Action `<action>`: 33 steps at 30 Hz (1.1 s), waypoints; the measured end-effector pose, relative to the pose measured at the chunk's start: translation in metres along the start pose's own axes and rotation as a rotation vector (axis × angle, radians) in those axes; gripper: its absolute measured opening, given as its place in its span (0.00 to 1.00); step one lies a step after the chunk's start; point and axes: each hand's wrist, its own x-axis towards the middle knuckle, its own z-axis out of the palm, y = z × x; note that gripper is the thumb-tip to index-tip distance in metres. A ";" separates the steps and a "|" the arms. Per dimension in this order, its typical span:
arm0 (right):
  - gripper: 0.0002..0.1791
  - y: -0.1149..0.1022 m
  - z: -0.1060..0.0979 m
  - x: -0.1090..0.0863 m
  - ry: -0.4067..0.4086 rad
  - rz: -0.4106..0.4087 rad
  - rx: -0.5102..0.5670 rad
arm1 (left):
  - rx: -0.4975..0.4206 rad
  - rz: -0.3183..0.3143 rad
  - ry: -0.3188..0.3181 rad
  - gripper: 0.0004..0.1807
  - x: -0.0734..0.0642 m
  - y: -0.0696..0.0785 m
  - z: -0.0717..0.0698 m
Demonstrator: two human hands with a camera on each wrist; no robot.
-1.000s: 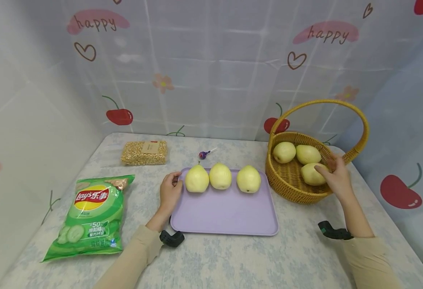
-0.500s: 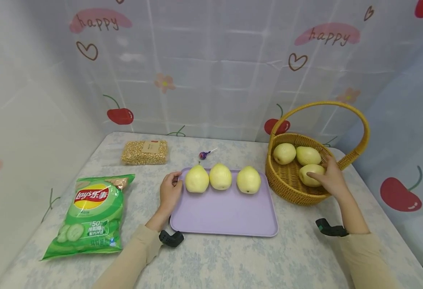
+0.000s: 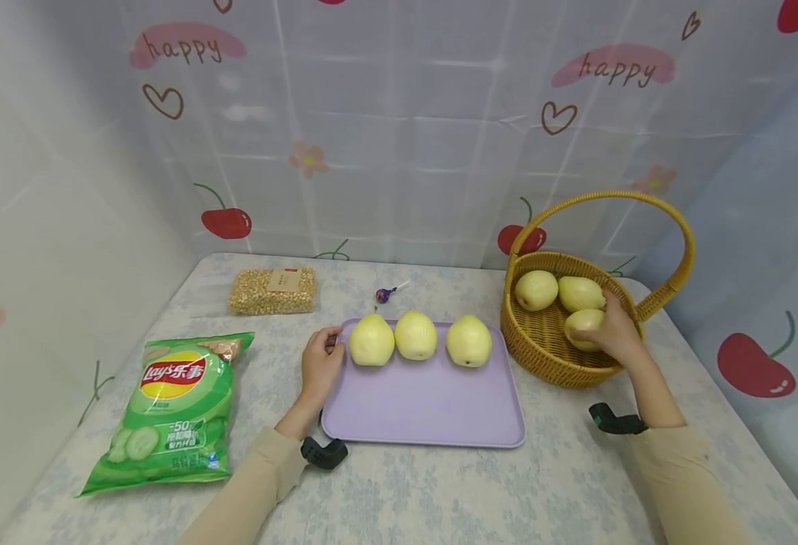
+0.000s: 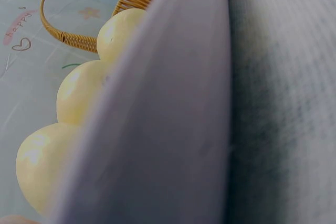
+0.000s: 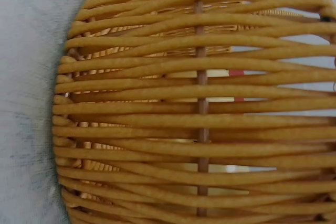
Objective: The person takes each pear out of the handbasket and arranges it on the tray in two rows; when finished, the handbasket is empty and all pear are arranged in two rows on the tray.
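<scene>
My left hand (image 3: 320,362) holds the left edge of a lilac tray (image 3: 426,409), its fingers bent over the rim near the far corner. Three pale yellow-green pears stand along the tray's far side: a left pear (image 3: 372,341), a middle pear (image 3: 416,335) and a right pear (image 3: 469,341). Inside the wicker basket (image 3: 542,363), my right hand (image 3: 618,333) grips the nearest pear (image 3: 581,327), thumb on its near side and fingers round its far right. Two other pears lie behind it, one at the left (image 3: 536,291) and one at the back (image 3: 580,293). Basket weave hides the right hand in the right wrist view.
A green chip bag (image 3: 167,412) lies at the left of the table. Behind it is a clear pack of corn kernels (image 3: 272,291). A purple-wrapped lollipop (image 3: 384,294) lies beyond the tray. The basket's tall handle (image 3: 617,195) arches over it. A printed curtain hangs behind.
My right hand has moved left and down over the nearest pear in the basket and its fingers have closed round it. The left hand and the tray have stayed put.
</scene>
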 end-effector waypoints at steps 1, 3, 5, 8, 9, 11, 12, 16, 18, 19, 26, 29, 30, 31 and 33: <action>0.58 0.000 0.000 0.001 -0.008 0.009 0.006 | -0.001 0.000 0.001 0.18 0.000 0.000 0.000; 0.59 0.002 -0.001 0.002 -0.020 0.024 0.012 | 0.001 0.000 0.001 0.18 0.000 0.000 0.000; 0.59 0.002 -0.001 0.002 -0.026 0.034 0.025 | 0.002 -0.001 0.000 0.18 -0.001 0.001 0.000; 0.59 0.002 -0.001 0.002 -0.018 0.036 0.023 | -0.001 -0.004 -0.002 0.18 -0.001 0.001 -0.001; 0.59 0.001 -0.001 0.001 -0.013 0.035 0.022 | -0.003 -0.004 -0.003 0.18 -0.001 0.001 -0.001; 0.59 0.001 -0.001 0.001 -0.005 0.035 0.025 | -0.007 -0.004 -0.006 0.18 -0.001 0.002 -0.001; 0.59 0.000 -0.001 0.000 -0.001 0.034 0.029 | -0.009 -0.003 -0.007 0.18 -0.001 0.002 -0.001; 0.58 -0.002 0.000 -0.002 0.003 0.031 0.051 | -0.009 -0.002 -0.008 0.18 0.000 0.001 -0.001; 0.57 -0.003 0.000 -0.002 0.015 0.022 0.062 | -0.006 -0.001 -0.005 0.18 0.000 0.000 0.000; 0.57 -0.003 0.000 -0.003 0.023 0.016 0.069 | -0.006 -0.001 -0.004 0.18 0.000 0.000 0.000; 0.56 -0.010 0.001 -0.008 0.066 -0.008 0.166 | 0.007 0.010 0.013 0.18 -0.001 0.000 0.000; 0.56 -0.020 0.000 -0.013 0.067 -0.017 0.206 | 0.009 0.010 0.015 0.18 -0.001 0.001 0.000; 0.55 -0.024 0.000 -0.015 0.073 -0.023 0.215 | 0.005 0.006 0.012 0.18 -0.001 0.001 0.000; 0.55 -0.029 -0.001 -0.017 0.078 -0.030 0.223 | 0.006 0.005 0.010 0.18 0.000 0.001 0.000; 0.54 -0.037 -0.002 -0.019 0.094 -0.045 0.227 | 0.001 -0.002 0.003 0.18 0.000 0.001 0.000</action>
